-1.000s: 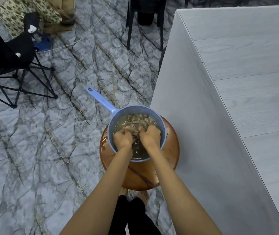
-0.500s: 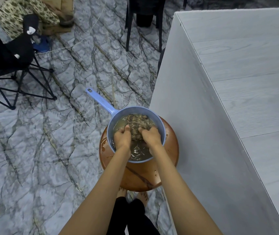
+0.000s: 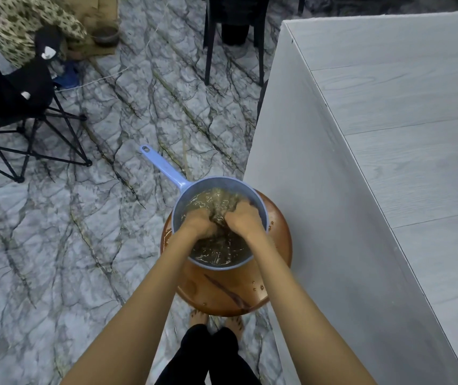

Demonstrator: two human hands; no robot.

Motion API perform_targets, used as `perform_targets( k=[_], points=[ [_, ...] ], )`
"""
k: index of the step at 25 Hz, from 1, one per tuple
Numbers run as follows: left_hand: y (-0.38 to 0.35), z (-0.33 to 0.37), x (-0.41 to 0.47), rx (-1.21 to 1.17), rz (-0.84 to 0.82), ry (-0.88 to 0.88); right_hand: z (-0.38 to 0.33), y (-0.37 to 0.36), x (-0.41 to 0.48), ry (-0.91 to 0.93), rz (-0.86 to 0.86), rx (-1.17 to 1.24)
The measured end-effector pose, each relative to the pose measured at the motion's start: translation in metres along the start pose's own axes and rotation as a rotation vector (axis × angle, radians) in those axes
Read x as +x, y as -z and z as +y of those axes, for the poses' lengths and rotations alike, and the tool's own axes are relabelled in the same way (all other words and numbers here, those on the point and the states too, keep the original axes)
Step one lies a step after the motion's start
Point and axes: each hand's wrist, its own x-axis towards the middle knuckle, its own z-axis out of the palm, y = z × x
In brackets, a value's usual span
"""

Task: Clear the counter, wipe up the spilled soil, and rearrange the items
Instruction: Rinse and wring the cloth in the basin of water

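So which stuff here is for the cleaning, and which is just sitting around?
For the job: blue dipper of muddy water; soggy wad gripped by left hand and right hand; brown stool under it; grey counter.
Just lying about: black folding chair, dark chair, patterned fabric.

Two hands are counted, the left hand (image 3: 198, 223) and the right hand (image 3: 244, 218), both sunk in the murky water of one blue dipper (image 3: 211, 182), where one dark wad (image 3: 222, 211) is gripped between them. One long handle (image 3: 161, 165) is borne by the dipper. One round brown stool (image 3: 222, 297) is seen beneath it, and one grey counter (image 3: 403, 134) just beside. Two bare feet are shown: a left foot (image 3: 198, 318) and a right foot (image 3: 234, 324). Two chairs are counted: one folding chair (image 3: 14, 107) and one thin-legged chair (image 3: 233, 18). One patterned cloth (image 3: 27, 23) and one small bowl (image 3: 107, 34) are made out at the far left.
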Motion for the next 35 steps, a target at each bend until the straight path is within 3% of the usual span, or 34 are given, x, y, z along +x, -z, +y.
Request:
perform_targets(
  k=[5, 12, 16, 19, 21, 22, 24, 26, 28, 31, 33, 35],
  points=[
    [-0.002, -0.012, 0.008, -0.966, 0.006, 0.196, 0.011, -0.023, 0.007, -0.103, 0.028, 0.450],
    [-0.017, -0.007, 0.014, -0.760, 0.269, 0.151, 0.022, 0.000, 0.007, -0.032, -0.103, 0.634],
    [-0.010, -0.009, 0.008, -1.130, 0.072, 0.099, 0.021, -0.003, 0.008, -0.009, -0.067, 0.381],
    [-0.002, -0.017, 0.003, -1.212, -0.160, 0.052, 0.016, -0.003, 0.010, -0.009, 0.028, 0.285],
    [0.004, -0.015, -0.002, -1.162, -0.279, 0.062, 0.017, 0.000, 0.011, 0.046, 0.004, 0.318],
    [0.003, -0.014, -0.002, -1.116, -0.250, 0.062, 0.018, 0.003, 0.010, 0.076, -0.013, 0.332],
    [0.000, -0.009, 0.000, -0.947, -0.068, -0.001, 0.017, 0.009, 0.008, 0.135, -0.031, 0.299],
    [-0.001, -0.006, 0.002, -0.616, 0.158, -0.077, 0.017, 0.011, 0.010, 0.192, -0.027, 0.042],
    [0.000, -0.006, 0.002, -0.314, 0.262, -0.093, 0.014, 0.008, 0.011, 0.188, -0.045, -0.252],
    [0.005, -0.003, 0.004, -0.121, 0.116, -0.096, 0.012, 0.001, 0.011, 0.129, -0.083, -0.404],
    [0.008, -0.001, 0.005, -0.032, 0.005, -0.096, 0.012, -0.001, 0.010, 0.158, -0.026, -0.345],
    [0.013, 0.000, 0.005, -0.035, 0.037, -0.097, 0.015, -0.003, 0.011, 0.194, 0.044, -0.180]
  ],
)
